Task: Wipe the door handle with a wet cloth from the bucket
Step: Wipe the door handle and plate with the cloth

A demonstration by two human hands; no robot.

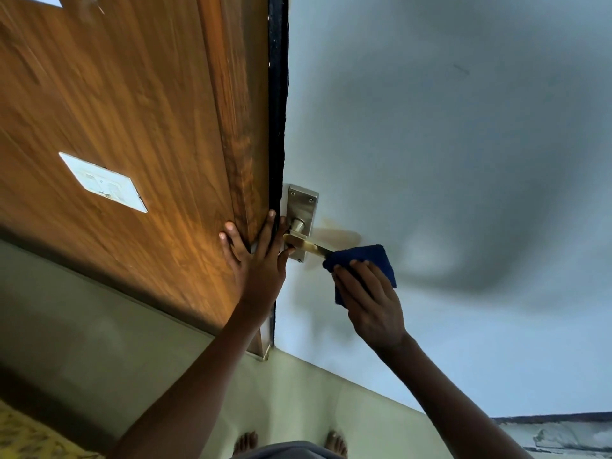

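Note:
A brass lever door handle (309, 245) juts from a silver backplate (302, 207) on the pale grey door (447, 144). A folded dark blue cloth (367, 260) covers the lever's outer end, and my right hand (367, 299) is closed around the cloth from below. My left hand (260, 256) lies flat with fingers spread against the door's dark edge and the wooden panel, its thumb touching the inner end of the lever. No bucket is in view.
A brown wooden panel (132, 111) with a white switch plate (104, 182) fills the left. The black door edge (277, 94) runs down the middle. Below is a pale tiled floor (139, 352) with my bare feet (288, 443). A yellow patterned mat (26, 438) lies at lower left.

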